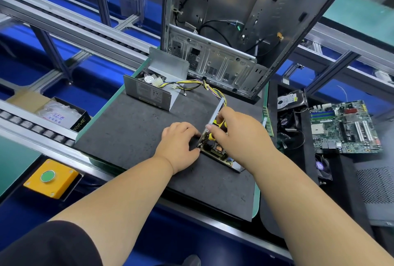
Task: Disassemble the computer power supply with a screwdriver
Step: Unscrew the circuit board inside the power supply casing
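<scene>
The open power supply base (219, 152) lies on the dark mat (138, 129), its circuit board and coils exposed. My left hand (179, 144) grips its left metal wall at the near corner. My right hand (238, 135) holds a yellow-and-black screwdriver (215, 131) pointed down into the unit; the tip is hidden. A bundle of yellow and black wires (198, 84) runs from the unit to the removed grey cover (149, 92), which stands at the mat's far left with a fan inside.
An empty computer case (234, 31) stands upright behind the mat. To the right lie a motherboard (343, 127), a hard drive (290, 100) and small fans. A yellow box with a green button (50, 177) sits at the near left, by a roller conveyor (32, 127).
</scene>
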Motion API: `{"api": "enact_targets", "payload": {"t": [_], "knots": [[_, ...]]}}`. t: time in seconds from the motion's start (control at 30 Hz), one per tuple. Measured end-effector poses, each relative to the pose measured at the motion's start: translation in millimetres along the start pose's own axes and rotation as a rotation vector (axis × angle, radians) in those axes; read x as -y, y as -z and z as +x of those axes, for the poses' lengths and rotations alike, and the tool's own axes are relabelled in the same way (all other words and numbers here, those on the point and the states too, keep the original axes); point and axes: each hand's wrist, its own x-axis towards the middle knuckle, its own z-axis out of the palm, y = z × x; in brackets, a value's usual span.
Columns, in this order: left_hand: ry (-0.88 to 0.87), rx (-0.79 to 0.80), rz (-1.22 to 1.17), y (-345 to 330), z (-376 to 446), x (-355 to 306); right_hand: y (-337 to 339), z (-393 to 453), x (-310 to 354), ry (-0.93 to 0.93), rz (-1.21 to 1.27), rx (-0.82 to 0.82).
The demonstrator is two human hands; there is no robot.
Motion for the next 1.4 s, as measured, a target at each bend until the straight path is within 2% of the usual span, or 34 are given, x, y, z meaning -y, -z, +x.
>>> {"api": "enact_targets", "payload": {"t": [0.23,0.6,0.73,0.93,1.23,1.4], "knots": [[0.004,-0.002,-0.002,-1,0,0,-1,-4,1,-0.046,0.187,-0.003],[0.014,0.021,-0.043,2,-1,0,-2,-17,3,0.003,0.202,0.007],[0.031,0.058,-0.139,7,-6,0,1,-23,-1,-0.034,0.251,-0.027],[0.122,0.023,-0.351,14,-14,6,2,-31,-13,-0.046,0.298,-0.090],[0.127,0.001,-0.143,4,-11,2,-9,-27,-11,0.047,0.272,-0.028],[0.137,-0.015,-0.120,3,-12,-1,-9,-27,-14,0.072,0.284,0.002]]}}
